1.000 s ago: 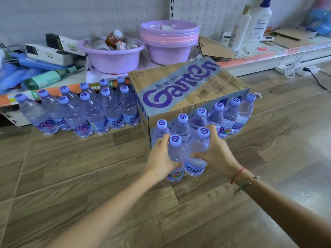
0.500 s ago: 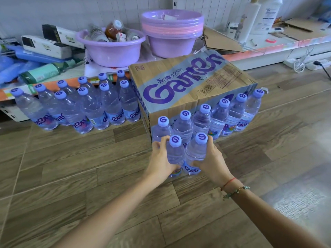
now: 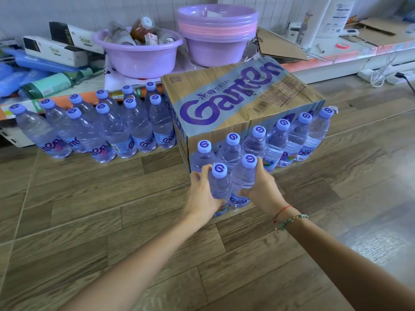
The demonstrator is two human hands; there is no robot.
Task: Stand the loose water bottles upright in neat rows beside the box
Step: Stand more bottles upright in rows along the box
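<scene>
Clear bottles [image 3: 242,178] with lilac caps [image 3: 219,170] bearing white swirls, blue labels. Brown box [image 3: 235,104] with grey-blue band and purple lettering. Lilac basins [image 3: 139,57], pink ones stacked between [image 3: 216,30]. Grey-brown wood-grain floor [image 3: 89,221]. Orange shelf edge [image 3: 314,63]. Red string and green beaded bracelet [image 3: 289,219].

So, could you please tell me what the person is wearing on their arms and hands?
Both forearms are bare, with no sleeves or gloves in view. The left hand and its wrist carry nothing. Just behind the right hand, the wrist wears a thin red string bracelet and a beaded bracelet with green and gold beads.
</scene>
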